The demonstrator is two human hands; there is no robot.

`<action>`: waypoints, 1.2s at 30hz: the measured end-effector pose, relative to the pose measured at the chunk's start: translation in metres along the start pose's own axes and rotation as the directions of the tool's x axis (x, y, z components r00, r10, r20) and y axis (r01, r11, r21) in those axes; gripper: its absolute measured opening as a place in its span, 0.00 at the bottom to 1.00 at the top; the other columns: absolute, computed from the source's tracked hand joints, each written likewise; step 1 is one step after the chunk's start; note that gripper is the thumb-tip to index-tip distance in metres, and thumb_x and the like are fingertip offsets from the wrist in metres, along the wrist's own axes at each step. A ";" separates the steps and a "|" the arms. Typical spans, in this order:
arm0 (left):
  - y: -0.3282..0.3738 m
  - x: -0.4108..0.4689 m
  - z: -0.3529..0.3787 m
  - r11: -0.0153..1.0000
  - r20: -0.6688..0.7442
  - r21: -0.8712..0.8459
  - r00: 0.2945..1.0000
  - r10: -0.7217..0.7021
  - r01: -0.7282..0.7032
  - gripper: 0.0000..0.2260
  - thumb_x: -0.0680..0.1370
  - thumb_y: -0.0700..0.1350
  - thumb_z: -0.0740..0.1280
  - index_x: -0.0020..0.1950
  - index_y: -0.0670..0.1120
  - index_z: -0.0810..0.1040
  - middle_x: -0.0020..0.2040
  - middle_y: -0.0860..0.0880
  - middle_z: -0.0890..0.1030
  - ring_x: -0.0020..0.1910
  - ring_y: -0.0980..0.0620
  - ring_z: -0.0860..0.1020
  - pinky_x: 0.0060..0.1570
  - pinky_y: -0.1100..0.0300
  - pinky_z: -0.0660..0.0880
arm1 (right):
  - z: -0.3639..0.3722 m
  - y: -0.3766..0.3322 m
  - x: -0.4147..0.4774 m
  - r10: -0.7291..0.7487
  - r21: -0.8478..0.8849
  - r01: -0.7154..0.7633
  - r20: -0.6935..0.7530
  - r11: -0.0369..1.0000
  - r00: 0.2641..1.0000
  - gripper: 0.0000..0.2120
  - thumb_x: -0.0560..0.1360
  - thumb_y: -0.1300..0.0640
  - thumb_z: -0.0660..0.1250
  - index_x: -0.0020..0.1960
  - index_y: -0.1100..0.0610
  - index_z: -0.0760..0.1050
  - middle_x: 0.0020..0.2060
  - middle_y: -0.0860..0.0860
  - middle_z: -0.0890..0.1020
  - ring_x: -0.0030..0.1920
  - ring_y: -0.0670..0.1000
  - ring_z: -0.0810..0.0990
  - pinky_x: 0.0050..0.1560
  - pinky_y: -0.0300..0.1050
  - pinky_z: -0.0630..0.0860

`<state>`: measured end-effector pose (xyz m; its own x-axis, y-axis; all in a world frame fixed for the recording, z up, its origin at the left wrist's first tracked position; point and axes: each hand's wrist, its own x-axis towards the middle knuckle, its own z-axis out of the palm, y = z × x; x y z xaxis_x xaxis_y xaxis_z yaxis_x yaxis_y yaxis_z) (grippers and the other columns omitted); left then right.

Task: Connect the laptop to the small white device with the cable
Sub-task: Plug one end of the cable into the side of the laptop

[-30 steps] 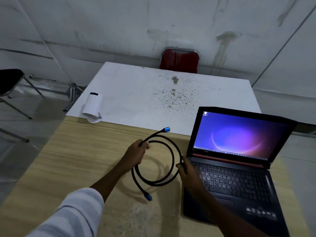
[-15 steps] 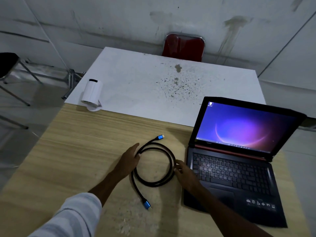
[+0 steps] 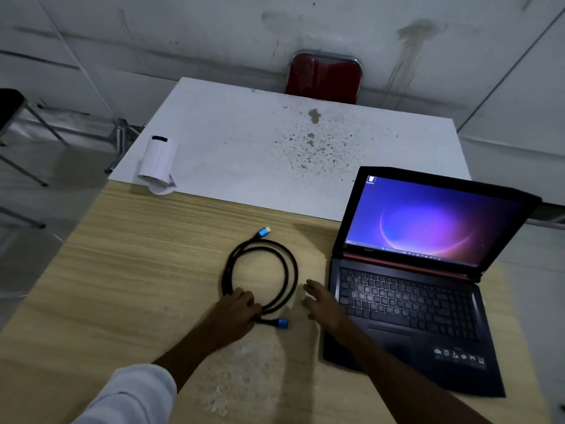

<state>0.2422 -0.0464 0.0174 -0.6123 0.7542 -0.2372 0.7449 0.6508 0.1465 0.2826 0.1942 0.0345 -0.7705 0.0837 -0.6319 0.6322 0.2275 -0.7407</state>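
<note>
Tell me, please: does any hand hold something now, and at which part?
The left hand has its grip on the black cable, at the coil's near side beside one blue plug. The right hand is open and holds nothing.

From my feed I see a dim room with pale, stained walls (image 3: 336, 22); a dark streak runs down the wall at upper right. A red chair (image 3: 324, 78) with a metal frame stands against the far edge of a white table (image 3: 244, 142), whose top is speckled with dark spots. A wooden table (image 3: 122, 270) butts against it, nearer me. At left, a dark stool (image 3: 12, 105) on metal legs stands on the grey floor (image 3: 36, 179).
</note>
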 end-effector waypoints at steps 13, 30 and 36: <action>0.038 0.063 -0.001 0.784 -0.032 -0.473 0.882 -0.471 0.402 0.06 0.77 0.43 0.66 0.53 0.45 0.77 0.52 0.44 0.77 0.53 0.44 0.76 0.48 0.51 0.77 | -0.043 0.016 -0.006 -0.324 -0.400 0.186 -0.311 0.897 0.894 0.13 0.78 0.63 0.60 0.61 0.55 0.76 0.59 0.52 0.79 0.60 0.51 0.76 0.56 0.41 0.76; 0.054 0.106 0.003 0.748 -0.015 -0.643 0.973 -0.228 0.165 0.13 0.79 0.41 0.62 0.64 0.45 0.75 0.55 0.45 0.76 0.49 0.44 0.79 0.48 0.50 0.74 | -0.083 0.022 0.022 -0.048 -0.806 0.000 -0.035 0.591 0.998 0.59 0.65 0.39 0.75 0.77 0.48 0.34 0.77 0.56 0.32 0.76 0.62 0.32 0.73 0.70 0.39; 0.051 0.119 0.000 0.664 0.023 -0.732 0.980 -0.200 0.153 0.16 0.80 0.44 0.66 0.67 0.44 0.75 0.49 0.45 0.72 0.44 0.46 0.78 0.49 0.51 0.76 | -0.082 0.017 0.025 0.017 -0.845 -0.086 -0.090 0.528 0.996 0.64 0.60 0.30 0.73 0.76 0.46 0.31 0.73 0.65 0.28 0.73 0.73 0.30 0.71 0.72 0.36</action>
<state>0.2075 0.0768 -0.0030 -0.7429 0.6065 -0.2834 0.2075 0.6111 0.7639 0.2674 0.2792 0.0250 -0.7637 0.1748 -0.6214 0.3308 0.9326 -0.1443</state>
